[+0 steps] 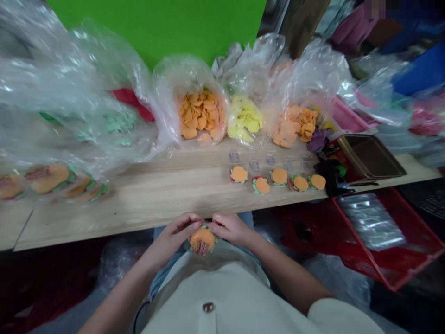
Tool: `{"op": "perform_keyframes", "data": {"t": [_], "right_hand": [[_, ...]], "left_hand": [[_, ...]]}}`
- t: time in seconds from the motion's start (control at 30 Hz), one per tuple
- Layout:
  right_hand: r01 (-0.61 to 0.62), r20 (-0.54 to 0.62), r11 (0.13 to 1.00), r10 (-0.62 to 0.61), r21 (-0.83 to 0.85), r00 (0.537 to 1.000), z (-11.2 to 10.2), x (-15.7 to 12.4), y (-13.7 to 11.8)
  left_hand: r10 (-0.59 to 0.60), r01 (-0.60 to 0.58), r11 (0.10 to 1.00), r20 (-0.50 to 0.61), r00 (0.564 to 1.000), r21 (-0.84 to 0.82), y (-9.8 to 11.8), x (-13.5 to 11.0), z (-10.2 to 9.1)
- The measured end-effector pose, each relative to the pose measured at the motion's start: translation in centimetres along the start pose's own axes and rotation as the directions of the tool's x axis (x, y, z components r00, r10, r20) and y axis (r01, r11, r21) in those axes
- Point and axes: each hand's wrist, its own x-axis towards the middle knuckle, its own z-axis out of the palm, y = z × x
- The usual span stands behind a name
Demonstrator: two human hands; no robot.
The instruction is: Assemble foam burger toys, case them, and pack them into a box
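Note:
A small toy hamburger (202, 240) with an orange bun, green edges and a printed patch is held close to my body, just below the table's front edge. My left hand (182, 230) pinches its upper left side between thumb and fingers. On its upper right side, my right hand (232, 228) grips with bent fingers. What the fingertips do behind the piece is hidden. Beyond my right hand, several similar toy hamburgers (279, 176) lie in a row on the table, with small clear plastic pieces (255, 165) behind them.
Along the back of the wooden table (167, 190) stand clear bags of orange pieces (201, 113), yellow pieces (248, 118) and more orange pieces (295, 125). More toy hamburgers (48, 178) lie at left. A brown tray (370, 155) sits at right, above a red crate (413, 273).

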Motion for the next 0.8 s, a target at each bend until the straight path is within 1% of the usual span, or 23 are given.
{"op": "perform_keyframes", "data": {"t": [0.03, 0.1, 0.2, 0.3, 0.37, 0.5, 0.57, 0.6, 0.7, 0.8], "right_hand": [[0.027, 0.05, 0.999, -0.025, -0.045, 0.998, 0.5, -0.6, 0.0], [0.063, 0.116, 0.994, -0.052, -0.093, 0.992, 1.5, -1.7, 0.0], [0.067, 0.172, 0.992, -0.047, -0.11, 0.984, 2.3, -3.2, -0.4], [0.06, 0.181, 0.991, -0.037, -0.121, 0.983, 2.5, -4.1, -0.6], [0.078, 0.175, 0.988, -0.054, -0.132, 0.983, 2.7, -4.3, -0.5], [0.106, 0.156, 0.985, -0.085, -0.133, 0.984, 3.4, -4.2, 0.0], [0.098, 0.157, 0.989, -0.08, -0.109, 0.984, 3.7, -4.2, 0.3], [0.091, 0.163, 0.992, -0.075, -0.093, 0.984, 3.7, -4.2, 0.4], [0.088, 0.188, 0.994, -0.074, -0.064, 0.979, 3.7, -4.2, 0.6], [0.126, 0.192, 0.989, -0.11, -0.074, 0.975, 3.6, -4.2, 0.4]], "left_hand": [[-0.048, 0.047, 0.998, 0.029, 0.998, 0.043, -0.5, -0.3, -0.3], [-0.097, 0.094, 0.993, 0.042, 0.994, 0.074, -1.7, -1.1, -0.6], [-0.105, 0.105, 0.992, -0.007, 0.994, 0.07, -3.3, -2.1, -0.9], [-0.102, 0.105, 0.993, -0.065, 0.993, 0.047, -4.4, -2.7, -1.0], [-0.122, 0.125, 0.992, -0.08, 0.989, 0.034, -4.8, -2.9, -1.0], [-0.117, 0.126, 0.988, -0.097, 0.988, 0.092, -5.2, -3.1, -0.9], [-0.068, 0.085, 0.982, -0.108, 0.992, 0.17, -5.1, -3.2, -1.0], [-0.034, 0.054, 0.973, -0.089, 0.995, 0.223, -5.0, -3.3, -1.1], [0.086, -0.092, 0.921, 0.032, 0.996, 0.379, -4.6, -3.1, -1.6], [0.215, -0.25, 0.854, 0.127, 0.968, 0.457, -4.2, -2.6, -1.9]]}}
